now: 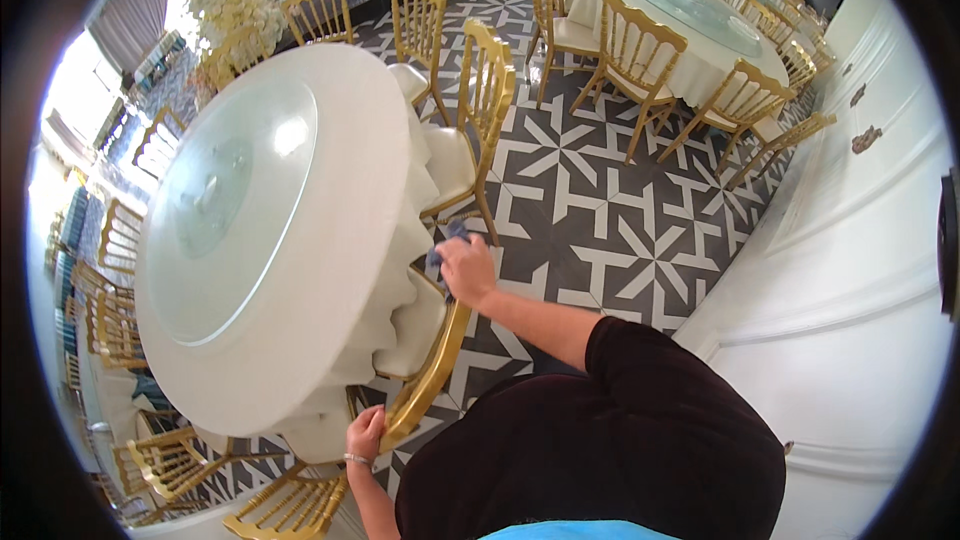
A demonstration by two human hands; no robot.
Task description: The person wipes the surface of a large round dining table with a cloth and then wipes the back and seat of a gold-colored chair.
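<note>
My right hand [466,270] holds a crumpled blue-grey cloth [444,241] at the far end of a gold chair's curved top rail [442,360]. At the rail's near end, my left hand [366,433] is closed around the gold frame. That chair's cream seat [411,326] is partly under the white tablecloth of a large round table [345,240]. A round glass turntable [240,202] lies on the table. Beyond my right hand stands another gold chair [484,90] with a cream seat.
More gold chairs [300,502] surround the table. A second round table [705,67] with a glass turntable and chairs stands at the upper right. A white panelled wall [825,300] runs along the right. The black-and-white patterned floor [600,202] lies between. White flowers [232,7] stand at the upper left.
</note>
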